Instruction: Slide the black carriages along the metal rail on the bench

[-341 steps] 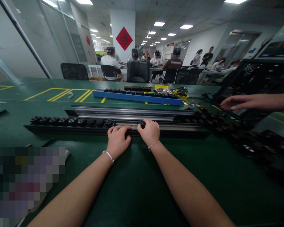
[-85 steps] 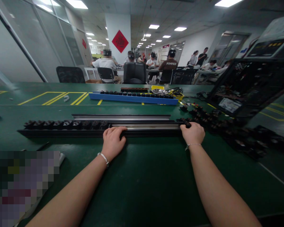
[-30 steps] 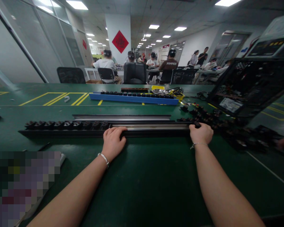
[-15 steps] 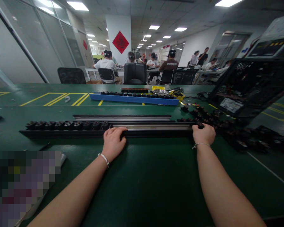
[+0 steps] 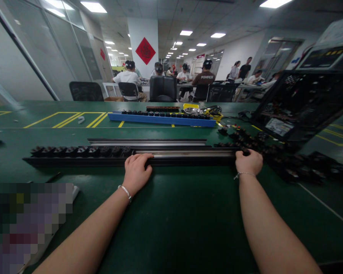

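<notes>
A long black rail (image 5: 177, 161) with a bright metal channel lies across the table in front of me. Several black round-topped parts (image 5: 82, 150) sit in a row along its left half. My left hand (image 5: 137, 169) grips the rail near its middle, fingers over the top and thumb on the near side, just right of the row. At the rail's right end, my right hand (image 5: 249, 161) is closed around a small black part (image 5: 246, 152). Fingers cover most of that part, so whether it touches the channel is hard to tell.
Behind lies another metal rail (image 5: 148, 142), then a blue rail (image 5: 160, 119) carrying black parts. Loose black parts (image 5: 291, 161) are heaped at right, below an open computer case (image 5: 305, 102). A yellow tray (image 5: 191, 105) stands farther back. A blurred-out package (image 5: 31, 220) lies front left.
My right hand has shifted slightly to the right with the small black part, toward the rail's end. My left hand stays in the same place on the rail.
</notes>
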`<state>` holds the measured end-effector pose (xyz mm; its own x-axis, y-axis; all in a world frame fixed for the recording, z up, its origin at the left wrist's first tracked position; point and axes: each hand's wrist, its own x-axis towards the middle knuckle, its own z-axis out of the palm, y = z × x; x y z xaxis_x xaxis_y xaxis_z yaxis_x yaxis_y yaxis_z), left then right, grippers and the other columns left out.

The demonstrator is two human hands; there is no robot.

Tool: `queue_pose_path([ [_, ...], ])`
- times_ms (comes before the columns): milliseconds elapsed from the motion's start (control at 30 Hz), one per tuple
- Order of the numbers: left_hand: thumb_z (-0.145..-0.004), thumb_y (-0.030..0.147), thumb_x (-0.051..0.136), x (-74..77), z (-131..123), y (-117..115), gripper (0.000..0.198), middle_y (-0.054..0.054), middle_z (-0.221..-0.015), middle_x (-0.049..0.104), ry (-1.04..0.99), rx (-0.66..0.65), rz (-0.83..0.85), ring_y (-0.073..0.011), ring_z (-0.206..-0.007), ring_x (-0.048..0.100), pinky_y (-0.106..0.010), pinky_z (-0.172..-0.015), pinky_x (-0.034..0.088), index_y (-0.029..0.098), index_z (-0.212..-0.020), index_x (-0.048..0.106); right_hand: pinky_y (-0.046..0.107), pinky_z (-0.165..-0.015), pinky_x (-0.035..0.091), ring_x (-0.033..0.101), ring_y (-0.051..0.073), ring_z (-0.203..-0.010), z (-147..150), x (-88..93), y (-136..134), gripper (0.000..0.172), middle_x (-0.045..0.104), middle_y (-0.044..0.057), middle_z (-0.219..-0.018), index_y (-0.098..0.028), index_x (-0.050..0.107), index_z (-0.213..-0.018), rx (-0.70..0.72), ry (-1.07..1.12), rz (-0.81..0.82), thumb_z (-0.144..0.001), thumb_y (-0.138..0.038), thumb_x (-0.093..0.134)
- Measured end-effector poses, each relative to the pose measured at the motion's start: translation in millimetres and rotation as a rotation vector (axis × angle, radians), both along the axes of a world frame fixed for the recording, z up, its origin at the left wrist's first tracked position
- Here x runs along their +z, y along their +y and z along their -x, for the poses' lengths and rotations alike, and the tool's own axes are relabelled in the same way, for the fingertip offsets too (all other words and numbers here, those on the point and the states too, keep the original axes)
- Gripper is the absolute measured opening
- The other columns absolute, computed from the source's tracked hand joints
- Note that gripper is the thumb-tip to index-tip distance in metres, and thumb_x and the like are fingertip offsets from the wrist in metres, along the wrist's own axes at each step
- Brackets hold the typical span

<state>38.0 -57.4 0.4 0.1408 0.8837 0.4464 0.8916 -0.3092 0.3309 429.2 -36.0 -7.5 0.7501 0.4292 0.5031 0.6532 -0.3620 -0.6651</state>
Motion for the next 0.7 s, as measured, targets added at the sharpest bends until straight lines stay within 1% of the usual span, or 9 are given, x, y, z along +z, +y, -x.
queue_pose_path([
  [133, -0.075, 0.021, 0.048, 0.0, 0.3, 0.2, 0.036, 0.000, -0.110, 0.065, -0.003, -0.003, 0.000, -0.0223, -0.110, 0.050, -0.044, -0.101, 0.027, 0.030, -0.108, 0.058, 0.039, -0.090, 0.040, 0.049, 0.026, -0.105, 1.4, 1.1, -1.8, 0.034, 0.053, 0.015, -0.110, -0.011, 0.061, -0.095, -0.008, 0.014, -0.023, -0.067, -0.027, 0.050],
  [300, -0.074, 0.020, 0.049, 0.6, 0.1, 0.1, 0.036, 0.000, -0.110, 0.065, -0.007, 0.008, 0.009, -0.0225, -0.110, 0.050, -0.044, -0.101, 0.028, 0.029, -0.108, 0.059, 0.039, -0.091, 0.040, 0.051, 0.026, -0.103, 1.9, 2.8, -3.0, 0.034, 0.051, 0.015, -0.116, -0.013, 0.061, -0.096, -0.027, 0.048, -0.029, -0.067, -0.028, 0.052],
  [533, -0.074, 0.020, 0.048, 0.7, 0.7, 0.1, 0.036, 0.000, -0.109, 0.066, -0.004, 0.002, 0.010, -0.0225, -0.110, 0.050, -0.044, -0.101, 0.028, 0.028, -0.108, 0.058, 0.038, -0.090, 0.040, 0.050, 0.026, -0.104, 1.0, 1.2, -2.2, 0.033, 0.054, 0.014, -0.111, -0.013, 0.061, -0.096, -0.042, 0.049, -0.031, -0.068, -0.028, 0.052],
  [700, -0.074, 0.020, 0.049, 1.6, 0.2, -0.3, 0.036, 0.000, -0.109, 0.066, -0.018, 0.006, 0.021, -0.0225, -0.111, 0.050, -0.044, -0.102, 0.027, 0.029, -0.108, 0.058, 0.039, -0.088, 0.039, 0.049, 0.025, -0.100, -3.5, 0.2, -3.5, 0.030, 0.052, 0.012, -0.105, -0.015, 0.058, -0.094, -0.003, 0.028, -0.040, -0.068, -0.028, 0.053],
])
